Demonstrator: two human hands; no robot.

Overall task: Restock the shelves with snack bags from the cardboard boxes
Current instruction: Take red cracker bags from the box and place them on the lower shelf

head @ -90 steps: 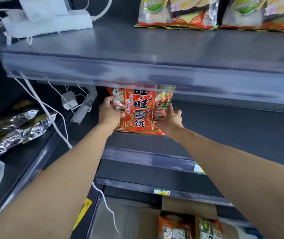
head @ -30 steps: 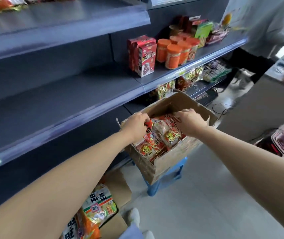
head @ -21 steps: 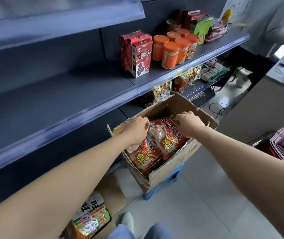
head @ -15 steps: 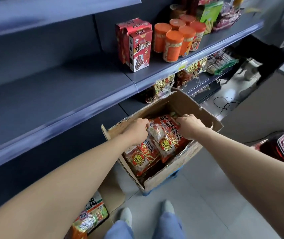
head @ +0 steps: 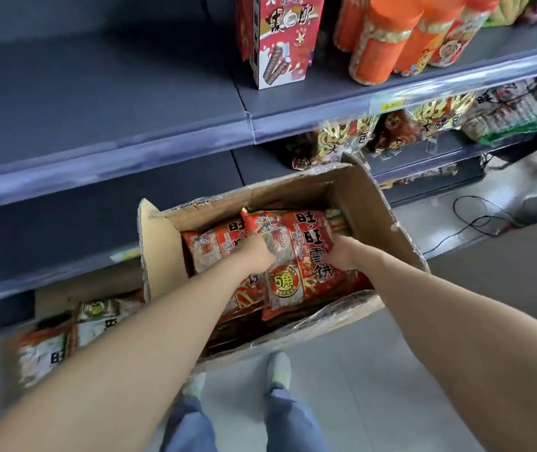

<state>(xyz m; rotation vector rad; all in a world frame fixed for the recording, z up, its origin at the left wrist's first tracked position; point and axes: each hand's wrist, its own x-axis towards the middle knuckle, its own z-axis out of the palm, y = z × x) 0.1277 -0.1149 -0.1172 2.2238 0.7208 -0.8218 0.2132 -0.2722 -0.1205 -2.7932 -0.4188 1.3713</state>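
Grey-blue metal shelves point(head: 97, 102) stretch above and beyond both your hands, the stretch up and to the left of them bare. Directly under your hands sits the open cardboard box point(head: 368, 203), its flaps up and red packets stacked inside. Down past your left forearm a second cardboard box point(head: 55, 296) holds white and orange bags point(head: 45, 353), blurred. Between your hands is the red snack bag point(head: 296, 243), uppermost in the box and tilted up at its far end. Your left hand point(head: 257, 256) grips its left edge and your right hand point(head: 345, 256) grips its right edge, fingers curled around the sides. Another red packet point(head: 211, 249) lies just left of your left hand. Up above your hands on the shelf stand a red carton point(head: 285, 40) and, to its right, orange canisters point(head: 381, 44).
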